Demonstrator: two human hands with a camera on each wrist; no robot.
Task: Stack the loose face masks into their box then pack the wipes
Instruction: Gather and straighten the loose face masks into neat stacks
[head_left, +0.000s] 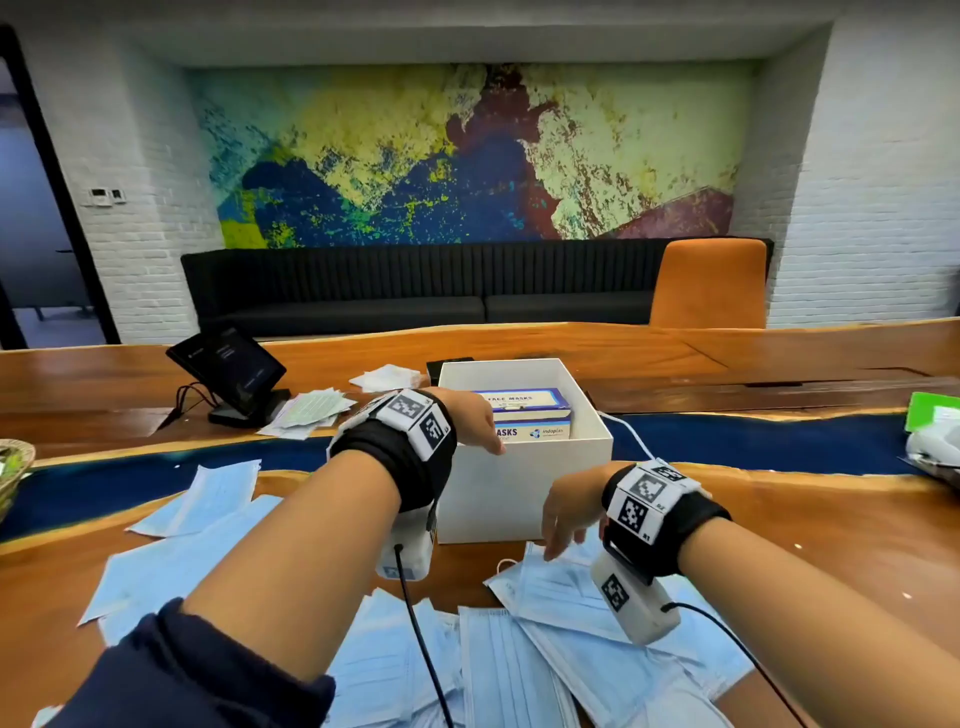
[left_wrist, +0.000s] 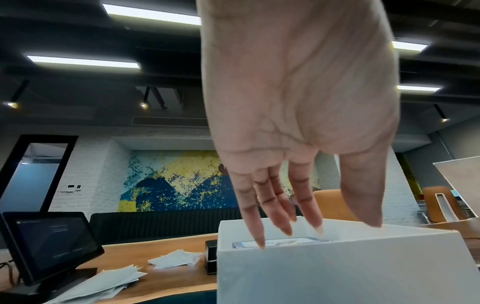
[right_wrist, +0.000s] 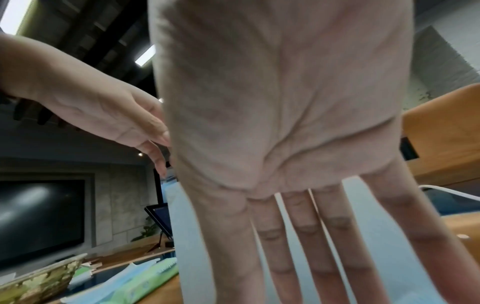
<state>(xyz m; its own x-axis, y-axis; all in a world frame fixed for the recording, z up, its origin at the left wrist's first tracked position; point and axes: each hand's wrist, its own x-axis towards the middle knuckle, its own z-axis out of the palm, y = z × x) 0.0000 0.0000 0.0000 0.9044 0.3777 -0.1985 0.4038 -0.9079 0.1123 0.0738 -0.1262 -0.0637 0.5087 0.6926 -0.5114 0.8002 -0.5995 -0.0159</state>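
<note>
Many loose blue face masks (head_left: 566, 639) lie scattered on the near part of the wooden table. A white open box (head_left: 519, 488) stands behind them, holding a blue-and-white face mask box (head_left: 524, 410). My left hand (head_left: 480, 423) hovers over the white box's near left rim with straight fingers (left_wrist: 283, 205) and holds nothing. My right hand (head_left: 563, 525) reaches down in front of the white box, fingers (right_wrist: 306, 246) spread, fingertips at the top mask of the right pile. A green wipes pack (right_wrist: 145, 281) lies on the table in the right wrist view.
A black tablet on a stand (head_left: 228, 376) sits at the back left, with white packets (head_left: 311, 413) beside it. A woven basket (head_left: 13, 467) is at the left edge. A green packet and a white bag (head_left: 935, 431) lie far right. A white cable (head_left: 631, 431) runs behind the box.
</note>
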